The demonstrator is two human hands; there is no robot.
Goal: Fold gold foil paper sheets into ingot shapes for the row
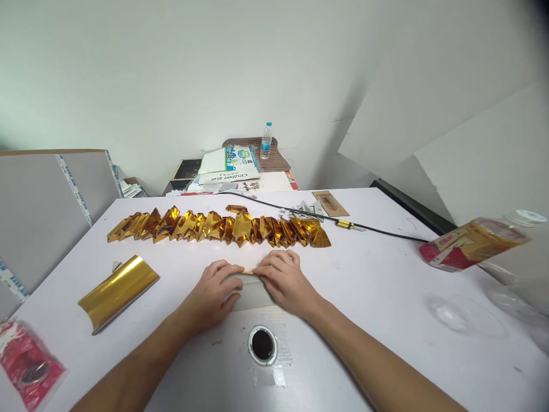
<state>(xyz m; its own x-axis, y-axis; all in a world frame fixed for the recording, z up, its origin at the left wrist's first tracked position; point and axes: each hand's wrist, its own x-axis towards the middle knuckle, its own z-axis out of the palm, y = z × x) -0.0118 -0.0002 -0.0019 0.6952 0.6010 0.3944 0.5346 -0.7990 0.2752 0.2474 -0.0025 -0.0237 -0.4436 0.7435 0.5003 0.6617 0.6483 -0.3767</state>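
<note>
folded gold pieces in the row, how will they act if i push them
The folded gold pieces look like thin foil paper, so probably light and easily crushed. Packed side by side, several would likely shift together.

My left hand [217, 292]: fingertips on one end of a small tan strip [248, 272]
My right hand [288, 283]: fingertips on its other end
Gold foils [212, 226]: folded, in a long row beyond both hands
Gold sheet [120, 292]: curved, left of my left hand
Dark hole [262, 345]: in the tabletop [360, 277], between my forearms
Jug [472, 243]: tilted in my view, far right
</note>
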